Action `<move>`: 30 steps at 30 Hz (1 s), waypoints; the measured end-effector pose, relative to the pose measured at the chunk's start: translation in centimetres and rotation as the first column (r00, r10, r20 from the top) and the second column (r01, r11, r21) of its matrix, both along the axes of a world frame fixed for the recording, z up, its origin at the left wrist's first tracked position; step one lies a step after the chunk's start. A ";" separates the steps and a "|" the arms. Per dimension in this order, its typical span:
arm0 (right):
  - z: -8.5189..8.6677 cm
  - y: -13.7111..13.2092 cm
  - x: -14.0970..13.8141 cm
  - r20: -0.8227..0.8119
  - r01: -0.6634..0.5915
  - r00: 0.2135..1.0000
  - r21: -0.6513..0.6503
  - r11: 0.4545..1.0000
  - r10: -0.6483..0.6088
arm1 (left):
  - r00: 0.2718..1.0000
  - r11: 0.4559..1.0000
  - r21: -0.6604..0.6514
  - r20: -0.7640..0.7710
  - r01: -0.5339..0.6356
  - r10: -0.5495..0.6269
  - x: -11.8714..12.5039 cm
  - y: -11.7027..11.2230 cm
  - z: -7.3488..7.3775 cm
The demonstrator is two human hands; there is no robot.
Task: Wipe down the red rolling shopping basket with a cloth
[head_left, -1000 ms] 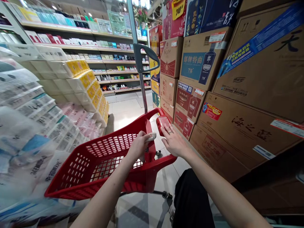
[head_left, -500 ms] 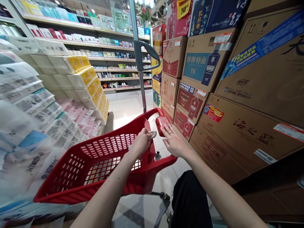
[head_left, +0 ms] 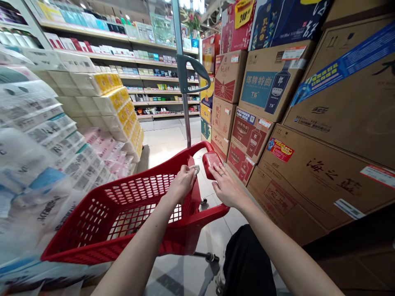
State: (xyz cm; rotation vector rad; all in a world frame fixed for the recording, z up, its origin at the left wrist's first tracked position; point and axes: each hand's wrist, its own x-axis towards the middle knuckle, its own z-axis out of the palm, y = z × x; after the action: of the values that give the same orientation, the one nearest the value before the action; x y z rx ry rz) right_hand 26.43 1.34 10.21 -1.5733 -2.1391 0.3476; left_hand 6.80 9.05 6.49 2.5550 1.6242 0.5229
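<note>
A red plastic shopping cart (head_left: 123, 238) with a latticed basket stands tilted across the view in front of me. My left hand (head_left: 182, 181) reaches over the basket's near end, its fingers closed on a crumpled greyish-white wipe (head_left: 195, 168). Most of the wipe is hidden in the fingers. On the red handle block (head_left: 210, 159) at the cart's end rest the fingertips of my right hand (head_left: 226, 187), stretched out flat, with a ring on one finger. From the cart rises a metal pole with a dark grey looped grip (head_left: 196, 74).
Wrapped tissue packs (head_left: 108, 102) are piled on the left, close to the basket. Stacked cardboard cartons (head_left: 324, 172) wall the right side. Behind, shelves (head_left: 160, 61) hold small boxes and bottles. A caster wheel (head_left: 212, 257) and my dark-trousered leg (head_left: 247, 263) are below.
My left hand has shifted slightly left and down with the wipe, away from the handle block. My right hand stays against the block. The view has turned a little left.
</note>
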 end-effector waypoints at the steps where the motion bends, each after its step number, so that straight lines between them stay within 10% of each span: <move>1: 0.1 0.0 0.0 -0.002 0.003 1.000 -0.001 1.000 -0.003 | 0.999 0.999 0.003 0.001 -0.032 0.032 0.1 0.5 0.0; 11: 0.2 -0.4 0.3 -0.010 -0.002 1.000 -0.001 1.000 0.002 | 0.999 1.000 -0.001 -0.044 -0.022 0.022 0.6 -1.9 -0.4; 22: 0.0 -0.1 0.1 0.006 0.013 1.000 -0.002 1.000 -0.013 | 0.978 0.966 -0.182 0.069 -0.184 0.199 0.9 8.7 -1.3; 30: 0.1 -0.2 0.1 -0.018 0.024 1.000 -0.009 1.000 -0.024 | 1.000 0.994 -0.106 0.031 0.007 -0.004 0.8 7.8 -2.1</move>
State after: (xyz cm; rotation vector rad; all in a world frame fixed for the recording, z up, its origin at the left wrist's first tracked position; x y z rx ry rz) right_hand 26.55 1.14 10.35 -1.5931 -2.1064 0.3621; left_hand 7.63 16.86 4.37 2.4619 1.5897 0.4604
